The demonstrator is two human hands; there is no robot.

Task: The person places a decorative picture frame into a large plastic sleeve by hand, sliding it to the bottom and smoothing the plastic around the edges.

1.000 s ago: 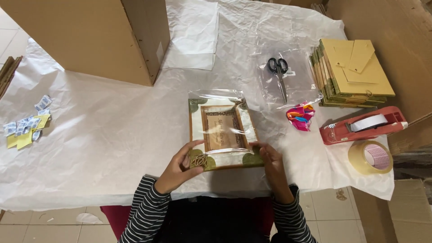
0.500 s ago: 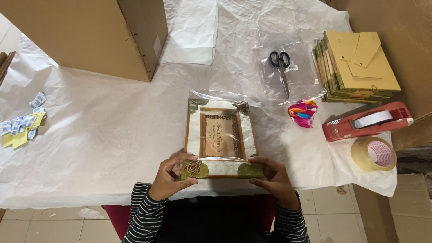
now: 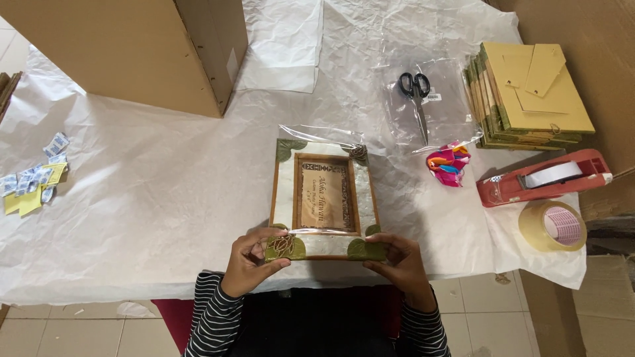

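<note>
A: Where is the picture frame (image 3: 323,198)?
B: At the table's (image 3: 145,198) near edge, in a clear plastic sleeve (image 3: 331,135). Its long axis runs away from the person, top end pointing toward the far side.

A: And the hands?
B: The left hand (image 3: 250,263) pinches the near left corner, the right hand (image 3: 397,261) the near right corner; both are closed on the frame.

A: What lies around it?
B: To the right, a crumpled colourful wrapper (image 3: 448,164), scissors (image 3: 415,96), stacked frames (image 3: 526,99), a red tape dispenser (image 3: 546,177) and a tape roll (image 3: 552,226). A cardboard box (image 3: 132,49) stands far left, small packets (image 3: 33,185) at the left edge.
</note>
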